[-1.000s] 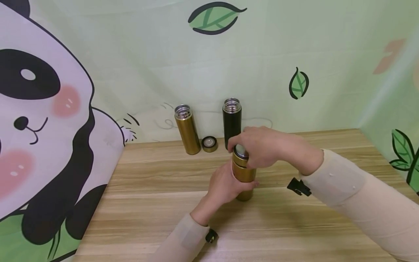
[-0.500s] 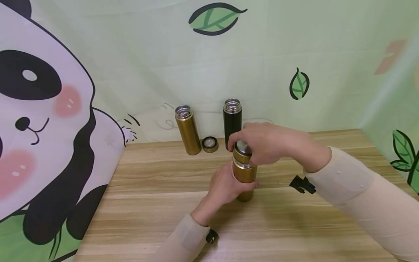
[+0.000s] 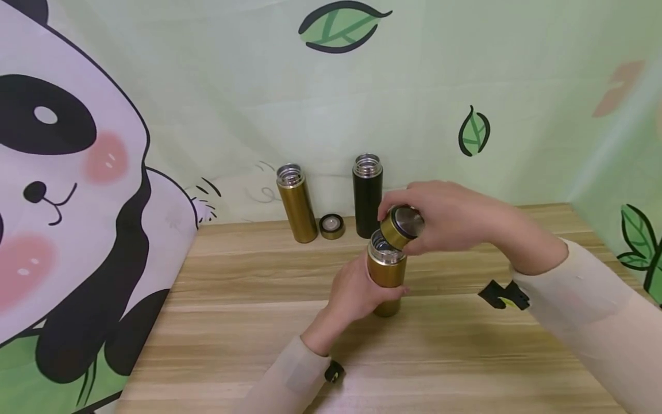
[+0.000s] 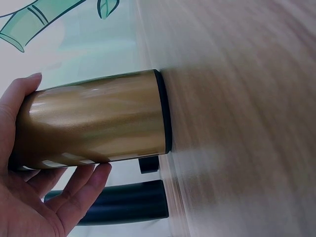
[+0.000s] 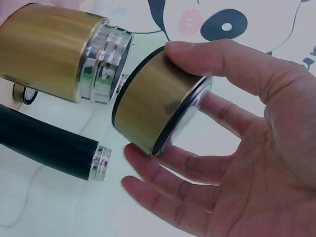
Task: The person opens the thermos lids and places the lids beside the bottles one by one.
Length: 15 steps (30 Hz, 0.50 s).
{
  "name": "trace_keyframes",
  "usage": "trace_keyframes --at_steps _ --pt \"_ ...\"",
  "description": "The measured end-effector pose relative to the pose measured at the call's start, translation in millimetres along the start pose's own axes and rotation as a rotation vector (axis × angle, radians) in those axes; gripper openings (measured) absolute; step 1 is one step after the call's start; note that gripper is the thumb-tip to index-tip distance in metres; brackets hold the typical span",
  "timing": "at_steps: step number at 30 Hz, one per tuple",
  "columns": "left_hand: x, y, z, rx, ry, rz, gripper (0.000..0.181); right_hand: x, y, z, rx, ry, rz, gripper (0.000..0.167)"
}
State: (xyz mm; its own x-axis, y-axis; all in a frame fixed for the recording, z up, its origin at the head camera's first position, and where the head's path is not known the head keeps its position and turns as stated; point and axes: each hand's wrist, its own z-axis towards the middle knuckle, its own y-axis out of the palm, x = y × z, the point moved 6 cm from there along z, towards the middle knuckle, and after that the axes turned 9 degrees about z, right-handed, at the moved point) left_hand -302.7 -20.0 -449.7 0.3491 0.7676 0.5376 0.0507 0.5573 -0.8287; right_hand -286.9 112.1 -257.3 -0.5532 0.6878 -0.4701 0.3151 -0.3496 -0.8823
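Note:
A gold thermos flask [image 3: 387, 276] stands upright on the table, its silver threaded neck [image 5: 104, 64] bare. My left hand [image 3: 357, 290] grips its body from the left, fingers wrapped round the far side in the left wrist view. Just above and right of the mouth, my right hand [image 3: 445, 221] pinches the gold lid [image 5: 158, 101] between thumb and fingers. The lid has a silver top and a dark rim. It is tilted and looks off the neck in the right wrist view.
Behind, a second gold flask [image 3: 297, 210] and a black flask [image 3: 368, 201] stand uncapped. Between them a gold lid [image 3: 331, 226] lies with its inner side up. The wooden table [image 3: 233, 345] meets a printed cloth backdrop [image 3: 233, 86] at its rear edge.
The lid has risen off the flask's neck and moved right in my right hand, tilting on the way. My left hand and the flask have stayed in place.

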Motion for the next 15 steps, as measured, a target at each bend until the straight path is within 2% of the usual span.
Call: trace_keyframes --at_steps 4,11,15 --pt "-0.8 0.1 -0.1 0.001 -0.004 -0.003 0.079 8 -1 -7.1 0.029 -0.034 0.064 0.048" --pt "-1.7 1.5 -0.4 -0.001 -0.007 -0.017 0.08 30 8 -19.7 0.039 0.015 0.209 0.052" --pt "-1.1 0.6 -0.7 0.006 -0.004 0.001 0.079 39 14 -25.2 0.063 0.009 0.267 0.053"
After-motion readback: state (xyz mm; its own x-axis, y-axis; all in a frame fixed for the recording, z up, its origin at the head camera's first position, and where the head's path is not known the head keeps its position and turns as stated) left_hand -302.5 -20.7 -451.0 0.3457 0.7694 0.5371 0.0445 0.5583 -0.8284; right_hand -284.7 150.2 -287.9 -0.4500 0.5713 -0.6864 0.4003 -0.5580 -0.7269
